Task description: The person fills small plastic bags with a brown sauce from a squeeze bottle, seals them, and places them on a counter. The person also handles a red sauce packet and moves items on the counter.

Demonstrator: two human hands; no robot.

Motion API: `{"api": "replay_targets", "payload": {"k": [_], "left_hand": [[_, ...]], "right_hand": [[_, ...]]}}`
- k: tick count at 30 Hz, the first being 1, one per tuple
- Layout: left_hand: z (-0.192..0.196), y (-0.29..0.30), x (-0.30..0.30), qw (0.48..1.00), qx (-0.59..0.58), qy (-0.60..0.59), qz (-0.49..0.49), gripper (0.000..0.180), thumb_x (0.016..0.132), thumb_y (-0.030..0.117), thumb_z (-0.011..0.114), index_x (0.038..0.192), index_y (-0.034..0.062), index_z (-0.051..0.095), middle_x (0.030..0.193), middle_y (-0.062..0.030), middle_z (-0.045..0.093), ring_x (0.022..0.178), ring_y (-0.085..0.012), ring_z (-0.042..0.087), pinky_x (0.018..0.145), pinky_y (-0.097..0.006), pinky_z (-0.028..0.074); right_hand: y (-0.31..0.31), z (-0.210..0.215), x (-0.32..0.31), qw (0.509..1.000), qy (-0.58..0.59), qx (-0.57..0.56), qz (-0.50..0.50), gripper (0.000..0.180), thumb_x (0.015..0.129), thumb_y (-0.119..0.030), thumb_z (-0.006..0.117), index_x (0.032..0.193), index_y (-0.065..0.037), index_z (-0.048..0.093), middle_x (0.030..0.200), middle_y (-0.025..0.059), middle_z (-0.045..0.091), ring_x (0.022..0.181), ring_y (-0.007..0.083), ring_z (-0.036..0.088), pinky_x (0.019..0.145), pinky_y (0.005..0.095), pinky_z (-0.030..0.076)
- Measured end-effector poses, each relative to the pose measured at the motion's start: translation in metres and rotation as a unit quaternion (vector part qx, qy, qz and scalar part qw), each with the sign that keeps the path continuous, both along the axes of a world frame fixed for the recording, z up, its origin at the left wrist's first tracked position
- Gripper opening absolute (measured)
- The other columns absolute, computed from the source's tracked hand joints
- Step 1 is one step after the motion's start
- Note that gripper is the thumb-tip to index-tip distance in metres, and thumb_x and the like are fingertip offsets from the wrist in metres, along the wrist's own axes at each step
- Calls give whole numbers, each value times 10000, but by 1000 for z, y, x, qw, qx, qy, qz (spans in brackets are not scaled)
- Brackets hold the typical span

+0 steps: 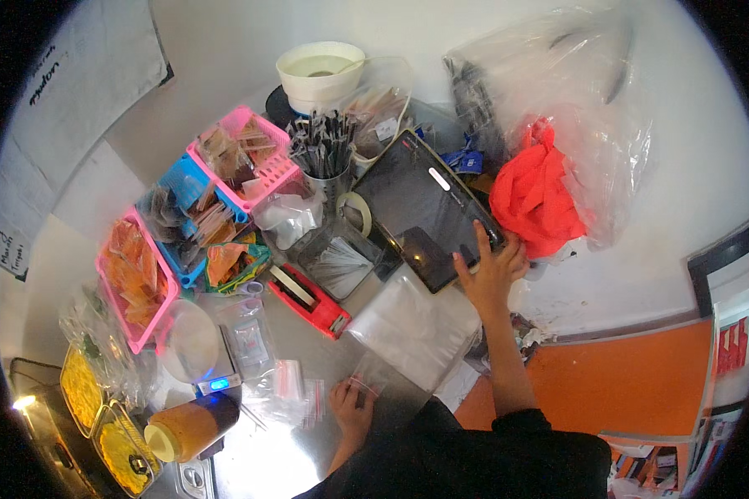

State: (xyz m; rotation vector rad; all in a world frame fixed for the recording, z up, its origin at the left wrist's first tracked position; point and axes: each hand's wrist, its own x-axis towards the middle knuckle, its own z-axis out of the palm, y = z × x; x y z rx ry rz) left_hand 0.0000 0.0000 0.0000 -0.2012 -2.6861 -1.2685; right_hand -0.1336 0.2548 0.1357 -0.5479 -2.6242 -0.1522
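Note:
My right hand (493,270) reaches up to a dark tablet (412,208) that leans at a tilt at the back of the counter. Its fingers are spread, touching the screen's lower right part and edge. Down by the counter's front, my left hand (352,409) has curled fingers, closed on the edge of a small clear plastic bag (376,372). Between the two hands lies a stack of larger clear plastic bags (416,328). A red tape dispenser (312,301) stands left of that stack.
Pink baskets (171,291) and a blue basket (193,268) hold packets along the left. A scale (216,384), a brown-filled bottle (193,426) and yellow food trays (123,453) are at lower left. A red cloth bundle (541,195) sits right of the tablet.

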Motion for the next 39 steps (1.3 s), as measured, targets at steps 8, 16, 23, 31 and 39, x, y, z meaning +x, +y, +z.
{"api": "replay_targets", "payload": {"k": [8, 16, 23, 31, 39], "left_hand": [[-4, -6, -3, 1000, -10, 12, -4, 318, 612, 177, 662, 896, 67, 570, 927, -87, 520, 881, -274, 456, 761, -374, 351], [-1, -4, -5, 1000, 12, -23, -6, 327, 603, 162, 661, 907, 76, 576, 914, -87, 520, 877, -282, 462, 752, -374, 354], [2, -3, -7, 1000, 22, -17, -1, 309, 614, 164, 657, 899, 74, 577, 922, -83, 523, 887, -281, 462, 759, -378, 351], [3, -5, -7, 999, 36, -26, -7, 290, 618, 170, 659, 877, 68, 577, 924, -74, 528, 883, -275, 464, 759, -371, 346], [3, -2, -8, 999, 30, -17, -7, 304, 610, 183, 666, 878, 71, 576, 922, -72, 532, 875, -264, 466, 757, -368, 343]], "right_hand": [[-10, 1, -4, 999, 39, -24, -3, 575, 692, -512, 490, 1198, -274, 359, 1180, 226, 243, 1075, 426, 202, 847, 574, 172], [-18, -34, 21, 992, 41, 54, 110, 499, 701, -463, 507, 1149, -254, 436, 1252, 201, 163, 1126, 404, 114, 846, 563, 122], [-13, -46, 24, 986, -57, 98, 121, 477, 704, -493, 485, 1148, -330, 423, 1276, 156, 184, 1125, 411, 131, 817, 576, 178], [-1, -16, 11, 993, 18, 117, 29, 467, 742, -449, 456, 1172, -271, 410, 1270, 179, 189, 1123, 419, 130, 852, 557, 161], [-23, -37, 18, 989, -71, 84, 96, 485, 722, -445, 477, 1159, -244, 418, 1278, 169, 167, 1127, 426, 127, 818, 586, 186]]}}
